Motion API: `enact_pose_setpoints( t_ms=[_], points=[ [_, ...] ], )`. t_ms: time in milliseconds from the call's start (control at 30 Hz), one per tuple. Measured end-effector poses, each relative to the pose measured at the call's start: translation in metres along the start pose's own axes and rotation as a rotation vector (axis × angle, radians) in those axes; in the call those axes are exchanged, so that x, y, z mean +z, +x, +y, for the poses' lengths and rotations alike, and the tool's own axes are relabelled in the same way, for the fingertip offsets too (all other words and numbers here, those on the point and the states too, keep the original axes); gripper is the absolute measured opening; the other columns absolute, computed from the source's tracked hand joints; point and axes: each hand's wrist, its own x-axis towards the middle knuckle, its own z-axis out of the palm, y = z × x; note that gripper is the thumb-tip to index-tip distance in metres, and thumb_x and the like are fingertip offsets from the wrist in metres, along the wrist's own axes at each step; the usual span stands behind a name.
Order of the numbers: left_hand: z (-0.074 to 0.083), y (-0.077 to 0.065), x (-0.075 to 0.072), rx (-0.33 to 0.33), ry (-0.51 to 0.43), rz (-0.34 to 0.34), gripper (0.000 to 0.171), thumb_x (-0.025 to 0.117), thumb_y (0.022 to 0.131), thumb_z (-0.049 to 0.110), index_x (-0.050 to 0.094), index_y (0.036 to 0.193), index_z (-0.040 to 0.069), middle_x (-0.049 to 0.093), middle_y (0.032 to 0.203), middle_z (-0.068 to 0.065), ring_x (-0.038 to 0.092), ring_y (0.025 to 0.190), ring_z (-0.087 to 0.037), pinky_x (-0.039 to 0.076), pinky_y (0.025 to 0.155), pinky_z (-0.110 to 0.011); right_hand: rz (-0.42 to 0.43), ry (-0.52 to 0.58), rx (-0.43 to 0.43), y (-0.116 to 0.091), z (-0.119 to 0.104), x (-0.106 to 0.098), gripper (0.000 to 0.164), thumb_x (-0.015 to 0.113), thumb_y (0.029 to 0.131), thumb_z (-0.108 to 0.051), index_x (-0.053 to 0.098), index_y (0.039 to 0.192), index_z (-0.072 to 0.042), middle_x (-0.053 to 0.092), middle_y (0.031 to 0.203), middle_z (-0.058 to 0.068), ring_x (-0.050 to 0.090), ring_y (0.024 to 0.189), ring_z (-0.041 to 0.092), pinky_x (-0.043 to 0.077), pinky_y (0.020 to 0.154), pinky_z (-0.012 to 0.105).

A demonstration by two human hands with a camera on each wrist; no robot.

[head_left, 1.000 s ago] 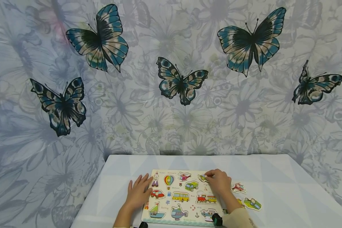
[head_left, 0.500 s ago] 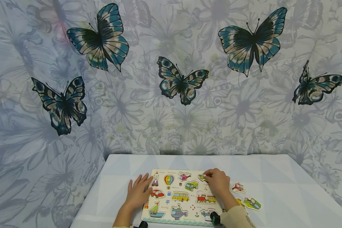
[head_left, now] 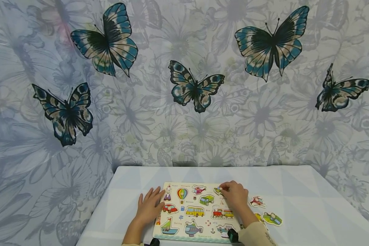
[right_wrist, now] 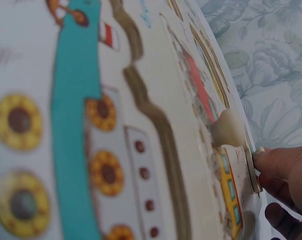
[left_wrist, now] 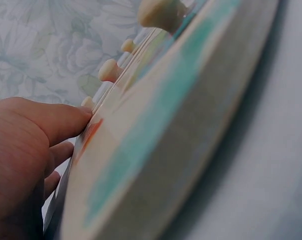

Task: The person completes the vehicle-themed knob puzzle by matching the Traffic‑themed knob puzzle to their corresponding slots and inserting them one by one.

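Note:
A wooden knob puzzle board lies on the table, printed with vehicles. At its upper right corner my right hand pinches a small green puzzle piece by its knob. In the right wrist view, the right hand's thumb and finger meet at that piece's edge, close over the board. My left hand rests along the board's left edge with fingers spread. The left wrist view has the left thumb laid on the board's surface. A train piece with a knob sits in its slot.
Loose pieces lie right of the board: a red helicopter, a green vehicle and a yellow one partly hidden by the right forearm. A white cloth covers the table. Behind it hangs a butterfly-printed backdrop.
My right hand has shifted very slightly to the left, with the green puzzle piece still pinched. The left hand and the board have stayed in place.

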Motion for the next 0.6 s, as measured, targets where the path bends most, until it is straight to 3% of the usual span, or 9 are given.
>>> enact_pose_setpoints(
  t_ms=[367,600],
  points=[
    [-0.0023,-0.0007,0.0016,0.003,-0.009,0.006,0.050,0.066,0.093,0.025,0.059,0.141,0.015,0.045,0.156,-0.011,0.027,0.150,-0.042,0.001,0.117,-0.072,-0.048,-0.007,-0.006,0.0008,0.0007,-0.0046,0.004,0.074,0.090,-0.027,0.077,0.093,-0.026,0.068,0.089,-0.004,0.062,0.083,0.021,0.041,0.082,0.053],
    [-0.0023,-0.0002,0.0005,0.004,0.004,0.013,0.050,0.067,0.093,0.025,0.058,0.142,0.016,0.045,0.156,-0.010,0.028,0.150,-0.041,0.002,0.117,-0.072,-0.019,-0.055,-0.006,0.0044,-0.0032,-0.0011,0.005,0.075,0.088,-0.027,0.077,0.091,-0.024,0.065,0.080,-0.006,0.059,0.077,0.019,0.041,0.076,0.049]
  ],
)
